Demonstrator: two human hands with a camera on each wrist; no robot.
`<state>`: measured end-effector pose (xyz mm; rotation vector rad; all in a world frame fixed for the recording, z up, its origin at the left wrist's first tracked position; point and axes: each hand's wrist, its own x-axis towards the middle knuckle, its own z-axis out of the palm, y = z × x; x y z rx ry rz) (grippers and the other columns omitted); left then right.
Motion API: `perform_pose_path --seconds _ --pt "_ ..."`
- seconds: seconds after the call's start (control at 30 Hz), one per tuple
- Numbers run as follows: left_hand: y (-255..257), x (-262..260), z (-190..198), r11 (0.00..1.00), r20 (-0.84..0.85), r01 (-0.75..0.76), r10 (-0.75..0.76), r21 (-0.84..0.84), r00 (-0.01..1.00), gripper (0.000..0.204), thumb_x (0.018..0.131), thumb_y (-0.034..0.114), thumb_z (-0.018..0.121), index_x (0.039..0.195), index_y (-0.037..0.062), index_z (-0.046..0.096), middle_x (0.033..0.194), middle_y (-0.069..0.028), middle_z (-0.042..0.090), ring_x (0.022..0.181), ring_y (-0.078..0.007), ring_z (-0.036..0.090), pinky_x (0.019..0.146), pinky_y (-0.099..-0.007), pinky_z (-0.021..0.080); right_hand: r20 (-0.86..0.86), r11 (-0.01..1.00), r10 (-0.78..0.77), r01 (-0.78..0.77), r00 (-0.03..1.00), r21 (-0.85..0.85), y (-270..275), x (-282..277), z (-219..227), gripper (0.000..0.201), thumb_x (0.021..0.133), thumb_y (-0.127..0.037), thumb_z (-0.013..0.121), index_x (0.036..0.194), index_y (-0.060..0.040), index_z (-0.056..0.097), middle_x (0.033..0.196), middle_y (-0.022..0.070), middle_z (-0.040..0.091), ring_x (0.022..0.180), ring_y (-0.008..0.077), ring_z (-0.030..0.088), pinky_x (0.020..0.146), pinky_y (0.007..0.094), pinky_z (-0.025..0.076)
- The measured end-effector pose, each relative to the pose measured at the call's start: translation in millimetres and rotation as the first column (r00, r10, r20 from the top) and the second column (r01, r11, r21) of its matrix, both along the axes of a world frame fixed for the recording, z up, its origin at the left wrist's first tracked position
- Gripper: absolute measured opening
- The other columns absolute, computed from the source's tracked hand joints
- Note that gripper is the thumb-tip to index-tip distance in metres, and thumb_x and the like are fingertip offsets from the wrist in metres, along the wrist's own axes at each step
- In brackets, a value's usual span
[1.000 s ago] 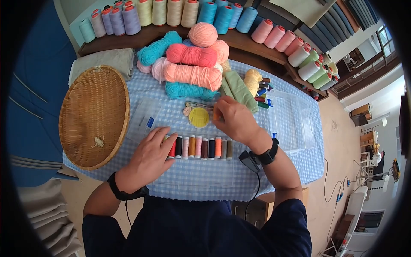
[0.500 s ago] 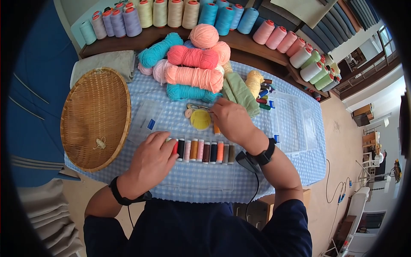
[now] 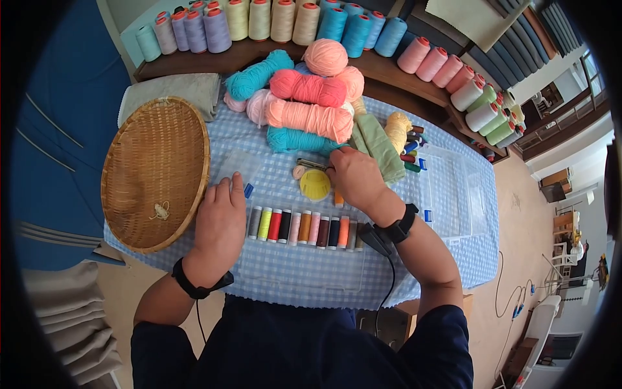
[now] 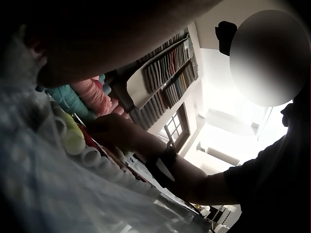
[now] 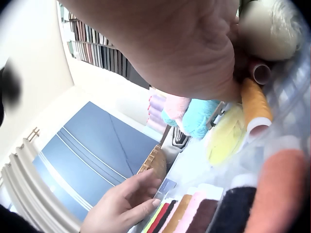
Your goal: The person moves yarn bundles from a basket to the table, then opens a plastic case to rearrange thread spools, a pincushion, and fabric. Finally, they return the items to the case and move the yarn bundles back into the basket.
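Several thread spools lie side by side in a row with a clear plastic box around them. My left hand lies palm down left of the row, fingers straight, beside a blue latch. My right hand is bent over an orange spool, its curled fingers close to the spool's far end and next to a yellow disc and small metal scissors. In the right wrist view a dark red spool shows beside the orange one. My right fingertips are hidden, so I cannot tell what they grip.
A woven basket stands at the left. Yarn skeins are piled at the back, beside folded green cloth. Another clear box is at the right. Thread cones line the shelf behind.
My left hand has drawn leftward off the row, uncovering the grey and lime spools. The orange spool has come nearer to the row since a second ago. My right hand stays about where it was.
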<state>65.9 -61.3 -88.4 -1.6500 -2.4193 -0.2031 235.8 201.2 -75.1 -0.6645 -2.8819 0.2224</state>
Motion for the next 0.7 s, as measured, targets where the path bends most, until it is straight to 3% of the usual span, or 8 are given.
perform_pose_path --seconds 0.03,0.17,0.23,0.37,0.43,0.67,0.7 --pt "1.5 -0.7 -2.2 1.000 -0.024 -0.005 0.005 -0.015 1.000 0.058 0.094 0.002 0.066 0.150 -0.0111 0.053 0.140 -0.0293 0.062 0.121 -0.0388 0.063 0.106 -0.0437 0.055 -0.010 1.000 0.007 -0.007 1.000 -0.004 -1.2 1.2 0.9 0.012 0.091 -0.012 0.073 0.097 -0.0032 0.069 0.102 0.0184 0.073 0.096 0.0375 0.075 0.083 0.0485 0.062" --pt "8.0 -4.9 -2.8 1.000 -0.165 -0.017 0.017 0.003 0.986 0.064 0.097 0.012 0.071 0.153 -0.0109 0.050 0.147 -0.0330 0.058 0.128 -0.0414 0.062 0.109 -0.0462 0.054 -0.009 1.000 0.010 -0.010 1.000 0.001 -0.2 3.9 -3.7 0.012 0.092 -0.013 0.072 0.098 -0.0032 0.067 0.100 0.0178 0.073 0.097 0.0377 0.075 0.083 0.0493 0.061" --pt "13.7 -4.1 2.6 0.981 0.083 -0.131 0.144 -0.143 0.986 0.071 0.098 0.021 0.073 0.156 -0.0103 0.046 0.152 -0.0361 0.054 0.132 -0.0446 0.061 0.110 -0.0486 0.053 -0.040 1.000 0.015 -0.016 0.999 -0.019 0.3 4.7 -1.8 0.012 0.093 -0.013 0.072 0.098 -0.0031 0.067 0.098 0.0174 0.073 0.095 0.0384 0.074 0.083 0.0505 0.060" --pt "16.6 -7.7 2.1 0.996 0.114 -0.070 0.076 -0.052 0.991 0.071 0.100 0.024 0.072 0.156 -0.0087 0.046 0.148 -0.0368 0.056 0.127 -0.0455 0.064 0.108 -0.0481 0.054 -0.116 0.999 0.025 -0.029 0.993 -0.039 -3.8 9.9 3.6 0.012 0.095 -0.014 0.070 0.097 -0.0028 0.066 0.097 0.0180 0.072 0.092 0.0396 0.073 0.081 0.0516 0.059" --pt "23.2 -12.6 -1.9 0.998 0.214 -0.019 0.007 0.054 0.977 0.067 0.100 0.020 0.072 0.154 -0.0080 0.045 0.145 -0.0347 0.058 0.127 -0.0477 0.063 0.109 -0.0498 0.053 -0.159 0.997 0.048 -0.057 0.986 -0.052 -8.0 12.0 9.0 0.012 0.096 -0.014 0.070 0.096 -0.0026 0.065 0.094 0.0184 0.071 0.092 0.0404 0.072 0.079 0.0523 0.058" --pt "33.2 -11.9 12.3 0.998 0.199 -0.018 0.004 0.068 0.980 0.055 0.101 0.022 0.071 0.145 -0.0068 0.056 0.135 -0.0303 0.067 0.112 -0.0461 0.070 0.097 -0.0494 0.058 -0.149 0.986 0.085 -0.105 0.985 -0.128 -24.8 16.4 18.3 0.014 0.096 -0.014 0.071 0.093 -0.0026 0.064 0.090 0.0167 0.071 0.092 0.0395 0.071 0.079 0.0508 0.057" --pt "33.8 -11.8 15.0 0.998 0.211 -0.023 0.008 0.067 0.978 0.052 0.101 0.022 0.071 0.142 -0.0066 0.059 0.130 -0.0286 0.069 0.107 -0.0449 0.072 0.094 -0.0492 0.059 -0.158 0.975 0.171 -0.190 0.972 -0.112 -25.8 16.3 21.2 0.014 0.095 -0.015 0.072 0.092 -0.0027 0.064 0.090 0.0161 0.071 0.092 0.0387 0.071 0.079 0.0501 0.057"
